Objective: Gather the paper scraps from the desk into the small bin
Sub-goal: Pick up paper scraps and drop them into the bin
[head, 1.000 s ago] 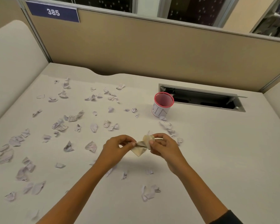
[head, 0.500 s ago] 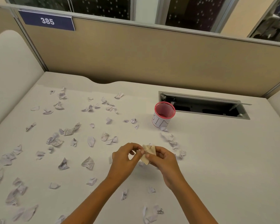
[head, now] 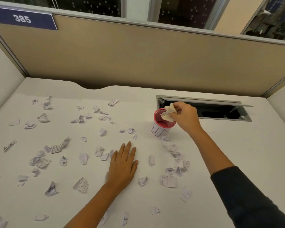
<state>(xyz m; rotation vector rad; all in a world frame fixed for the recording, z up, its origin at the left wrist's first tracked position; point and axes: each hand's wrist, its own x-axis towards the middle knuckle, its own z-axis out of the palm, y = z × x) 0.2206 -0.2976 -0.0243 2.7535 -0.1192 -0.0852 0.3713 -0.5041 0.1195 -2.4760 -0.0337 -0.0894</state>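
Observation:
A small bin [head: 160, 129] with a pink rim and pink inside stands on the white desk [head: 237, 145], right of centre. My right hand [head: 186, 116] pinches a crumpled cream paper scrap [head: 168, 113] directly over the bin's mouth. My left hand [head: 123, 163] lies flat on the desk with straight fingers, holding nothing, left of and nearer than the bin. Several crumpled white paper scraps [head: 56, 148] are strewn over the left and middle of the desk, and more scraps [head: 169, 181] lie in front of the bin.
An open cable slot [head: 220, 111] with a raised metal flap is set into the desk just behind the bin. A tan partition wall [head: 138, 60] closes off the back, with a sign reading 385 at the upper left. White side panels flank the desk.
Both hands held the cream scrap together near the desk's middle. Now the right hand alone has carried it up over the bin, and the left hand has let go and lies flat.

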